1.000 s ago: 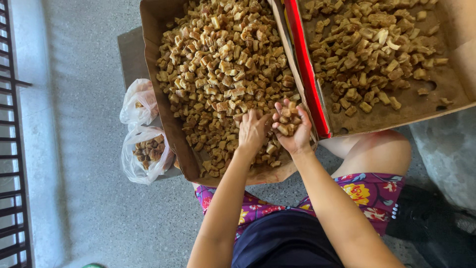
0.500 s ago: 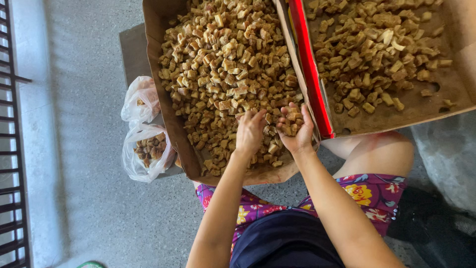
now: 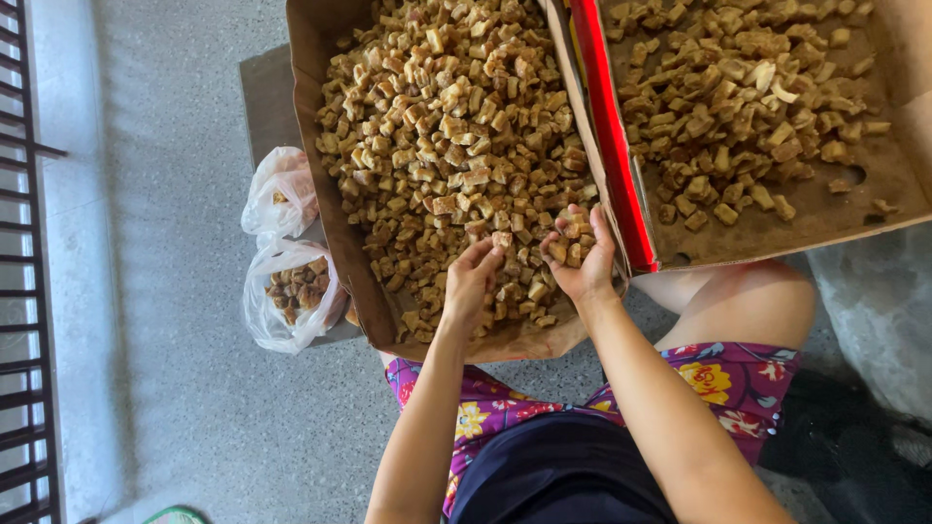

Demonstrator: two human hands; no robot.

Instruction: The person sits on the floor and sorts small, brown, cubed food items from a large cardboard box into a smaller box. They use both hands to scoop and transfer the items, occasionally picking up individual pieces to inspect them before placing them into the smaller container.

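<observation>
Head view, looking down. The left hand (image 3: 473,281) lies loosely curled, fingertips down on the brown dried cubes (image 3: 447,146) at the 6 o'clock end of the left cardboard box (image 3: 335,223); whether it pinches a piece cannot be told. The right hand (image 3: 580,254), cupped palm-up around a small heap of cubes, has risen slightly against the box's red-edged neighbour (image 3: 612,146) at 3 o'clock, while the left hand has dipped back into the pile, suggesting that sorting by handfuls continues. Two clear plastic bags (image 3: 286,296), one part-filled with cubes, sit on the floor (image 3: 165,291) at 9 o'clock.
</observation>
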